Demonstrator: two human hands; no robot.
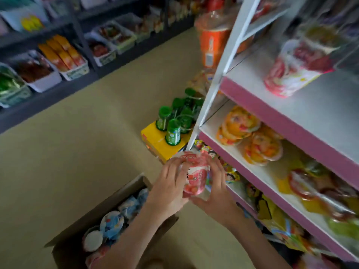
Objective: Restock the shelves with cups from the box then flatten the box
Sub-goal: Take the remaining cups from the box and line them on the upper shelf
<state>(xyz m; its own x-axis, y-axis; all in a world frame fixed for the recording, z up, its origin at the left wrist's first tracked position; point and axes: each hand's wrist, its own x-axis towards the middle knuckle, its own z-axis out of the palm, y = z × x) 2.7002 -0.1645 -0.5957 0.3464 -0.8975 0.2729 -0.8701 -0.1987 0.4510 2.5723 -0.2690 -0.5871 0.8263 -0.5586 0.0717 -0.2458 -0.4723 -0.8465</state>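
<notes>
A red and white cup (194, 176) is held in the air between both hands, just left of the white and pink shelf unit (287, 123). My left hand (168, 188) curls round its left side. My right hand (215, 193) cups its right side and bottom. Below them the open cardboard box (97, 214) stands on the floor, with several blue and white cups (113, 222) lying inside. A similar red cup (289, 74) stands on the upper shelf, and yellow cups (244, 136) fill the shelf below it.
Green bottles (172, 121) stand on a yellow box (161, 146) at the shelf unit's left corner. An orange pack (210, 45) stands further back. Dark shelving with trays of snack packs (60, 55) runs along the left. Beige floor lies between.
</notes>
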